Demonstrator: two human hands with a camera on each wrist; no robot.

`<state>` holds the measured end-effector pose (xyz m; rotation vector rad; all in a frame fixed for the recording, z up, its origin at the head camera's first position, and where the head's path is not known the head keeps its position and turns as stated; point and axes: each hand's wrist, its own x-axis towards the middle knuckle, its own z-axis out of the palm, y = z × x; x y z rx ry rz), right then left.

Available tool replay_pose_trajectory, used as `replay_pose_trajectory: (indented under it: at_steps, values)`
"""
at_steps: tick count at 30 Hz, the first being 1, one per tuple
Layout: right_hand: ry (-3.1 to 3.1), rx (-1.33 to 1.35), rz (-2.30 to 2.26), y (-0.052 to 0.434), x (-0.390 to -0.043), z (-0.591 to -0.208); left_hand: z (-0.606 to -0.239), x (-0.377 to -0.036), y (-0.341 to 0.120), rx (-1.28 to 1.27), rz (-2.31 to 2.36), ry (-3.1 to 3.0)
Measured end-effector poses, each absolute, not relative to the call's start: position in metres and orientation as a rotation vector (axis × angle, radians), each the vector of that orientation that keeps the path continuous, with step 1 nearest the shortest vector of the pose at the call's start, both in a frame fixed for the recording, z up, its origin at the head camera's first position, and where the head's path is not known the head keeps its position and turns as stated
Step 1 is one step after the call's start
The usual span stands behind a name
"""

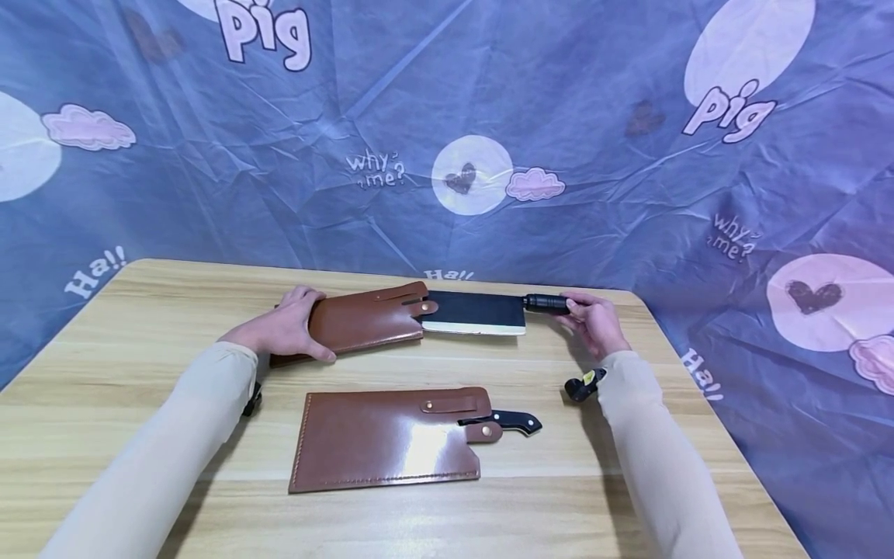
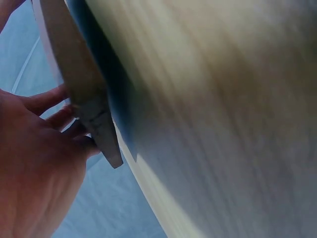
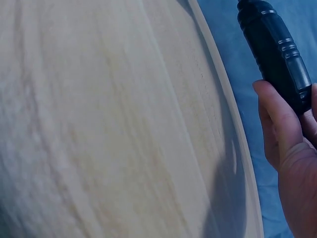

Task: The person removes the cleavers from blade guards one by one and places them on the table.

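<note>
At the back of the table, my left hand (image 1: 285, 324) grips the closed end of a brown leather knife sheath (image 1: 366, 318), thumb along its near edge. In the left wrist view the fingers reach the far side of the sheath (image 2: 74, 59), which is held edge-on above the wood. A cleaver (image 1: 475, 310) with a dark blade and bright cutting edge lies in line with it, its front end at the sheath's mouth; how far in it sits is hidden. My right hand (image 1: 594, 321) pinches the end of the cleaver's black ridged handle (image 3: 277, 54).
Nearer on the wooden table (image 1: 391, 524) lies a second brown leather sheath (image 1: 377, 442) with a snap strap. From its mouth sticks a black riveted knife handle (image 1: 517, 421). A blue printed cloth (image 1: 391, 116) hangs behind the table's back edge.
</note>
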<state>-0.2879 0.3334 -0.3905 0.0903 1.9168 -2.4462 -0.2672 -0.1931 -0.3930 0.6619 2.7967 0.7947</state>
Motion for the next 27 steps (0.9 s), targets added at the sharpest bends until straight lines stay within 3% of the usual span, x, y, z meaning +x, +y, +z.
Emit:
replay_pose_trajectory:
  at_steps: [27]
  values:
    - [1.806, 0.145, -2.589, 0.365, -0.274, -0.386, -0.385, -0.26, -0.228, 0.589, 0.712, 2.808]
